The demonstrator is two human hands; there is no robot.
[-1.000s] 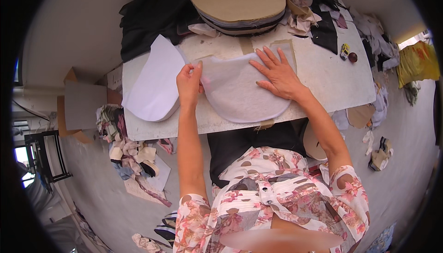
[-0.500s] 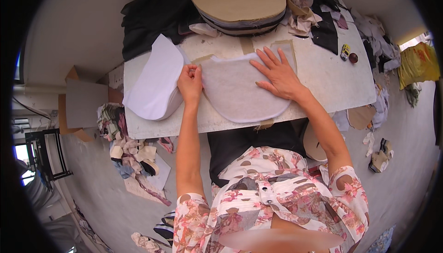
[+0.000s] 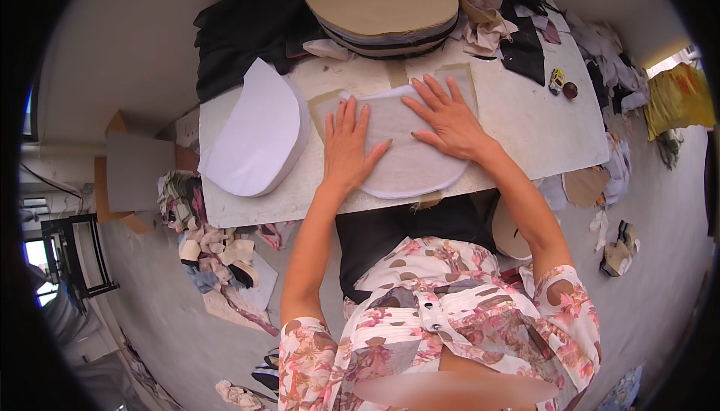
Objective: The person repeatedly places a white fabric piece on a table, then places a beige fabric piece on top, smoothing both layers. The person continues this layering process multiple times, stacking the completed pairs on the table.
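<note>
A pale grey half-round fabric piece (image 3: 397, 122) with white edges lies flat on the table in front of me. My left hand (image 3: 347, 145) rests flat on its left side, fingers apart and pointing away from me. On its right side, my right hand (image 3: 446, 120) is spread flat, thumb toward the middle. Neither hand grips anything. Left of my left hand stands a thick stack of white curved sheets (image 3: 255, 133), cut to a similar shape. Strips of tan tape (image 3: 325, 107) show on the table around the fabric piece.
At the table's far side sits a tall stack of curved pieces with a tan top (image 3: 386, 2), beside black cloth (image 3: 251, 32). A toy car (image 3: 556, 81) and a dark red ball (image 3: 571, 91) lie at the right. Scraps (image 3: 225, 253) and shoes (image 3: 619, 250) litter the floor.
My left hand has moved right from the edge of the white stack and opened from a pinch to lie flat on the fabric piece. My right hand stays nearly in place.
</note>
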